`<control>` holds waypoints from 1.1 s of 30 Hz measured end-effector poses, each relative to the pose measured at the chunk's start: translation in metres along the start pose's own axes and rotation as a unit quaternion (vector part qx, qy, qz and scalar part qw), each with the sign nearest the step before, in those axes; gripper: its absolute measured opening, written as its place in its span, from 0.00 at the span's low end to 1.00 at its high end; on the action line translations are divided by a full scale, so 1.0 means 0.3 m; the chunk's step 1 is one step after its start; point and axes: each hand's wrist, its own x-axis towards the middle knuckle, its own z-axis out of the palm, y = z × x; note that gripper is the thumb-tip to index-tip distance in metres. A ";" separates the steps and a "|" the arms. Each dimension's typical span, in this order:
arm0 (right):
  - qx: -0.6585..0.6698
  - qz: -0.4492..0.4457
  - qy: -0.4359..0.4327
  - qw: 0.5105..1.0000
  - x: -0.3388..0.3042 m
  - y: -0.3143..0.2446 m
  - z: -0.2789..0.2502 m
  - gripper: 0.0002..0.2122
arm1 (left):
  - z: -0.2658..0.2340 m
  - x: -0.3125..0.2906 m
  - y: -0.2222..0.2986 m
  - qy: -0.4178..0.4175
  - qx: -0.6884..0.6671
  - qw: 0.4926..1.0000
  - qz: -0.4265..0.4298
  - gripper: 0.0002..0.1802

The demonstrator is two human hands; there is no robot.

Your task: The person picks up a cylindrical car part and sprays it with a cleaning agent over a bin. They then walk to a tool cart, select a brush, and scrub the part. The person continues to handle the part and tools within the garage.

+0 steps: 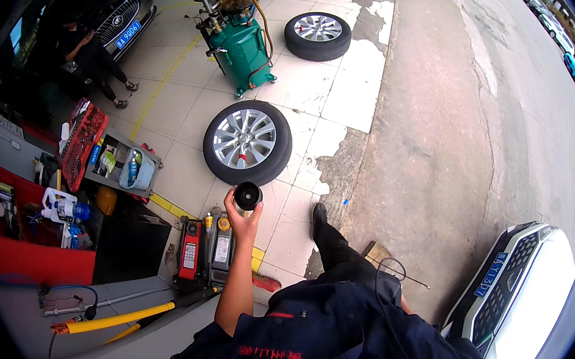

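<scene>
On the far left, a red tool cabinet (26, 259) and a grey cart (122, 170) stand crowded with bottles and a red socket tray (81, 139); a yellow-handled floor jack (116, 318) lies near two jacks (205, 248) on the tiled floor (174, 100). Just right of these, the left hand (244, 215) is raised with its fingers closed around a small black cup-shaped part (248, 195), its open end facing the camera. Beyond it a wheel (248, 142) lies flat, with a green oil drainer (240, 48) and a second wheel (318, 35) further back. The right hand is out of view. A white car's nose (523, 288) sits at lower right. The part is held only at its base, so it could slip and drop among the jacks; the clutter underfoot also looks like a trip hazard.
</scene>
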 end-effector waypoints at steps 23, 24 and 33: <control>-0.154 -0.406 -0.006 0.901 1.051 -3.054 0.241 0.37 | -0.573 -0.191 -0.680 0.363 -0.006 0.743 -0.563 0.20; -0.171 -0.441 -0.001 0.881 0.952 -3.169 0.344 0.37 | -0.604 -0.103 -0.733 0.374 0.000 0.734 -0.567 0.22; -0.257 -0.228 -0.071 0.937 0.792 -3.078 0.809 0.40 | -1.277 1.007 -1.090 0.330 0.004 0.820 -0.467 0.37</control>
